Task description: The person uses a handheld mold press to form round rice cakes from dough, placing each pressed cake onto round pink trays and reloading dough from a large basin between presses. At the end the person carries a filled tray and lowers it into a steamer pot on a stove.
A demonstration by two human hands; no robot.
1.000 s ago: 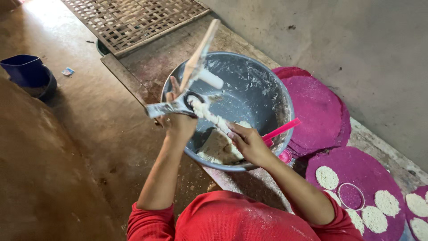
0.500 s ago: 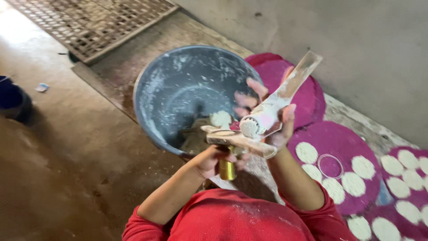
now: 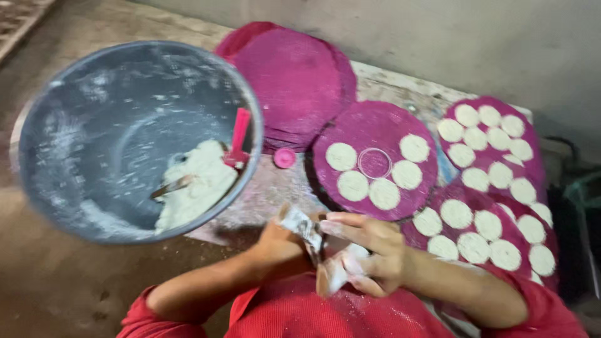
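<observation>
White dough (image 3: 199, 181) is seen lumped at the bottom of a large grey basin (image 3: 81, 125), where a pink-handled scraper (image 3: 239, 138) and a second, thinner tool (image 3: 170, 186) are stuck into it. A dough-smeared press (image 3: 313, 241) is held close to the body, above the red shirt (image 3: 325, 313), well apart from the basin. The left hand (image 3: 278, 241) is closed around the upper end of the press; the right hand (image 3: 369, 250) is wrapped over its lower, dough-coated end, with the fingers (image 3: 350, 219) curled across it. How tightly either hand is clamped cannot be told, since the picture is blurred there. To the right, round magenta mats (image 3: 300, 75) are laid on the bench (image 3: 388, 78). Just beyond the hands, one mat (image 3: 375, 125) is noted to carry five white dough discs (image 3: 341, 156) around a ring (image 3: 374, 163). Two further mats (image 3: 488, 144) at the right are covered with more discs. A small pink cap (image 3: 284, 158) lies between the basin and the ringed mat.
</observation>
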